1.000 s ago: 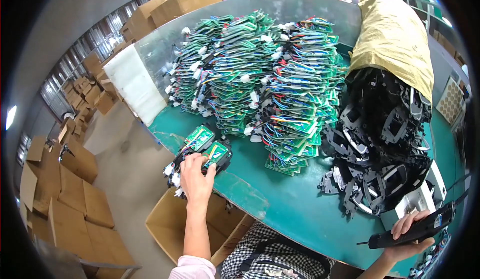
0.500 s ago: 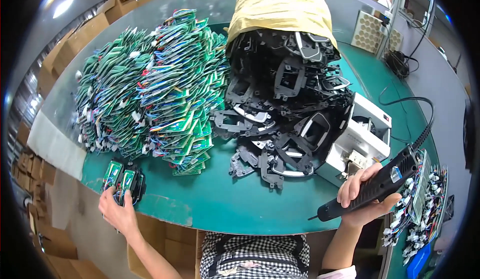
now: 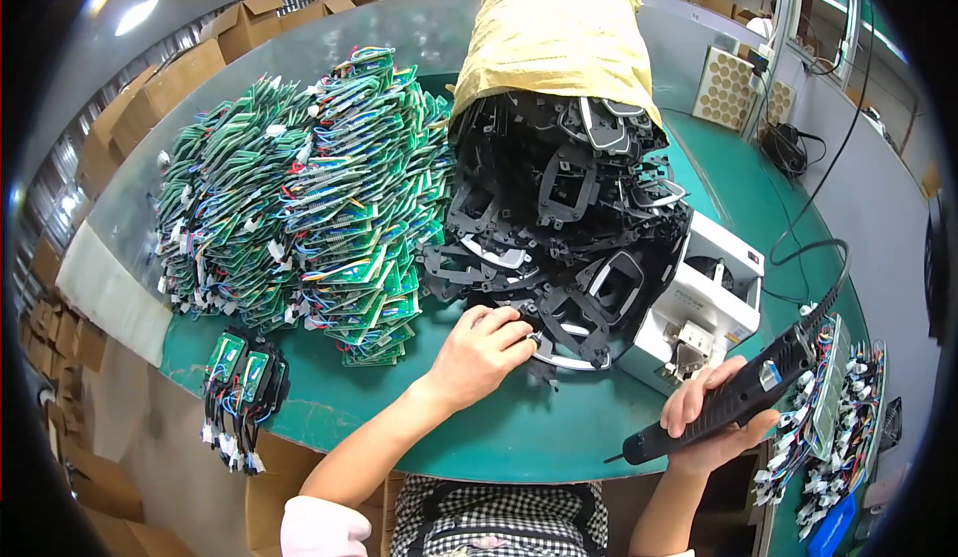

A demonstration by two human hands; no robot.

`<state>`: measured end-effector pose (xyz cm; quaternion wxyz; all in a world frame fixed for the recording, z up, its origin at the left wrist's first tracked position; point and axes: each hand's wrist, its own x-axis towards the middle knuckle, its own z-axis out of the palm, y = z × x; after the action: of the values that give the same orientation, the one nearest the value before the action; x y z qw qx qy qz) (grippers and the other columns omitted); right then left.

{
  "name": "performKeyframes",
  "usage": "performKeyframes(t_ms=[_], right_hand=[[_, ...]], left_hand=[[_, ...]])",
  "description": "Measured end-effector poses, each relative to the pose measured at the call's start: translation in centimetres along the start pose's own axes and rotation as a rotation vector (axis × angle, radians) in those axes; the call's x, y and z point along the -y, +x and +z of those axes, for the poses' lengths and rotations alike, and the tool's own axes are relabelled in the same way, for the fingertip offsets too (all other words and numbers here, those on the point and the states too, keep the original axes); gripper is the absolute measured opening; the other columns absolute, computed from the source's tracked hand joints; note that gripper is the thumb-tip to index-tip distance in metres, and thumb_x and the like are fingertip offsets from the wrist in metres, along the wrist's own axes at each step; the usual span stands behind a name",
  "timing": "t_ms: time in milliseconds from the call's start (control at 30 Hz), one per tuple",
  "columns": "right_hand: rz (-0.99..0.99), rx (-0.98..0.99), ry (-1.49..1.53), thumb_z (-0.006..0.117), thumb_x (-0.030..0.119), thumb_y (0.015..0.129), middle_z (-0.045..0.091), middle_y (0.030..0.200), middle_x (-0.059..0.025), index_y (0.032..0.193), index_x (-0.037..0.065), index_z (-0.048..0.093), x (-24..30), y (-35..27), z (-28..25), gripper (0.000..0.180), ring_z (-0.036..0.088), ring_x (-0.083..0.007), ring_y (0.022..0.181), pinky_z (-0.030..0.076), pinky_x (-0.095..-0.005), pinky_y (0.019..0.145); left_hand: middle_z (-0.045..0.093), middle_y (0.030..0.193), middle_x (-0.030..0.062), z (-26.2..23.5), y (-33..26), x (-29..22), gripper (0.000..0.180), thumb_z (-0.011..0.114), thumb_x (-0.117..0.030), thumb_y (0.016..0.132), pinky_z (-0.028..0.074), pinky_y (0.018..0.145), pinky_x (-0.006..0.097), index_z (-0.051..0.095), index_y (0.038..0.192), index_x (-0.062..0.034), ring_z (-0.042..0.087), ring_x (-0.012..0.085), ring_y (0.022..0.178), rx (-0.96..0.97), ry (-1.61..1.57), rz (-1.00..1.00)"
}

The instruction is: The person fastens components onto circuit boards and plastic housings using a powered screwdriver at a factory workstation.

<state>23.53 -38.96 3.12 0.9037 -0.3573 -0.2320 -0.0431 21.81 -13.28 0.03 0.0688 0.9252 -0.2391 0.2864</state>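
My right hand [image 3: 711,422] is wrapped round a black electric screwdriver [image 3: 733,402], whose thin bit points left over the table's front edge. My left hand [image 3: 483,355] is at the near edge of a heap of black plastic frames [image 3: 569,193], fingers curled and pinching one of them; its own shape is mostly hidden behind the hand. Some frames carry silver-grey trim. At the table's left front corner lie black housings fitted with green circuit boards [image 3: 239,367], their wires and white connectors hanging over the edge.
Tall stacks of wired green circuit boards [image 3: 349,208] stand left of the heap. A yellow sack [image 3: 559,28] spills the frames. To the right are a white machine [image 3: 704,292], the screwdriver's cable [image 3: 848,258] and more wired boards [image 3: 823,417]. Cardboard boxes [image 3: 160,98] line the far left.
My left hand has left the housings at the left corner and moved right to the heap of frames. My right hand still holds the screwdriver, slightly lower and to the left; the view has shifted slightly.
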Motion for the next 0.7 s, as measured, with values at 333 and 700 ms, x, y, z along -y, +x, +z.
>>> performKeyframes(t_ms=[333,700], right_hand=[[-0.039,-0.130,-0.026,0.045,0.068,0.076,0.045,0.056,-0.0083,0.088,0.001,0.039,-0.9,0.5,-0.4,0.068,0.045,-0.0158,0.038,0.039,-0.0259,0.035],[0.039,-0.159,0.028,0.048,0.062,0.079,0.043,0.068,-0.0033,0.102,0.009,0.041,-1.9,0.3,-0.4,0.058,0.042,-0.0114,0.053,0.037,-0.0214,0.048]], left_hand=[[0.052,0.064,0.0067,-3.4,1.6,0.3,0.011,0.064,-0.006,0.073,0.041,0.048,0.029,0.061,0.082,-0.0018,0.051,0.0198,0.054,-0.438,-0.153,-0.503],[0.047,0.076,0.0002,0.0,-4.8,-9.7,0.016,0.059,-0.018,0.076,0.038,0.048,0.022,0.059,0.086,-0.0058,0.047,0.0130,0.062,0.078,0.023,-0.020]])
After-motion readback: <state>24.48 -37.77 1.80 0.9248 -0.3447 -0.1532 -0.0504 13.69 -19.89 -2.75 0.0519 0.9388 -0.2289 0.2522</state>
